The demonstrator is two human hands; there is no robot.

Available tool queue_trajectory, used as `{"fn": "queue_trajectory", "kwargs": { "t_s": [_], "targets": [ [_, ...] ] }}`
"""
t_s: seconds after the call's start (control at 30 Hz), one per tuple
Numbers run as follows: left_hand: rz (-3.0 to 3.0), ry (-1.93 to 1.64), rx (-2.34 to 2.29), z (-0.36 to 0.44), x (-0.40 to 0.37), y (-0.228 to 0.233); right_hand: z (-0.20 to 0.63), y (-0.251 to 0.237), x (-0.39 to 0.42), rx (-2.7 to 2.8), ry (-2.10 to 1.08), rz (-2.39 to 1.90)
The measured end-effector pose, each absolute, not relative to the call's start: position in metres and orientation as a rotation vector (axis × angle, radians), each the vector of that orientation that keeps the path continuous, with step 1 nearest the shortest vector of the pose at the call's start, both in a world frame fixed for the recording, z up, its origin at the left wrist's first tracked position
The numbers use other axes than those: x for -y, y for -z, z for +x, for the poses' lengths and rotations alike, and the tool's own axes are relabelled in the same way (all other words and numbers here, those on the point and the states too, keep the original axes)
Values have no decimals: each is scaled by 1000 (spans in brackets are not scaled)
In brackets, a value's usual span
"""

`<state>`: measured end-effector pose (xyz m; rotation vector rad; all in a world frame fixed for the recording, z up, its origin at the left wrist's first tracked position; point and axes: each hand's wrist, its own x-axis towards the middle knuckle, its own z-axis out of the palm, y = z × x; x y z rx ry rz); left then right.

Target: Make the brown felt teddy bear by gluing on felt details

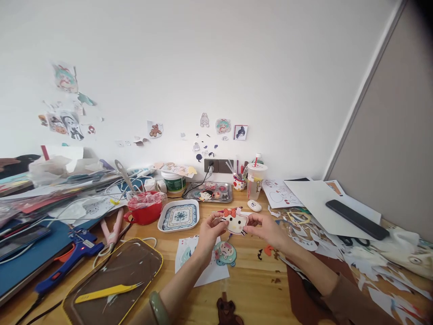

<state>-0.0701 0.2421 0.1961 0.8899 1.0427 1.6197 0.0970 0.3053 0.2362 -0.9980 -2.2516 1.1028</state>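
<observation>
A: What lies beneath the hands?
B: A wooden counter (250,284); nearer the body, a round teal cartoon sticker (225,253).
A: And the step?
B: Left hand (207,232) and right hand (267,229) pinch a white cat-face paper cutout with red bow (234,220) between them, seemingly inspecting; placing it needs steady alignment.

The brown bear cutout (228,312) is cut off by the bottom edge; wall stickers (66,77) blur.

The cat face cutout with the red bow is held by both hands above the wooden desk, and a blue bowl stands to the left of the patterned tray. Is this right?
Not quite. The bowl to the left of the patterned tray is red, not blue, as the head view shows. The rest holds: the left hand and the right hand both hold the cat face cutout with the red bow above the wooden desk.
</observation>
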Motion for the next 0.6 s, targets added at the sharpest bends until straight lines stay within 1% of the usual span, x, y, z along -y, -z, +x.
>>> {"fn": "queue_trajectory", "kwargs": {
  "t_s": [0.17,0.37,0.6],
  "targets": [
    [837,-1665,-1133,-73,-243,-200,93,-237,-316,2210,-1102,-1087],
    [732,-1647,-1312,-83,-249,-192,91,-230,-352,2135,-1062,-1326],
    [586,-1589,-1414,-92,-252,-182,84,-222,-391,2084,-861,-1557]
  ]
}}
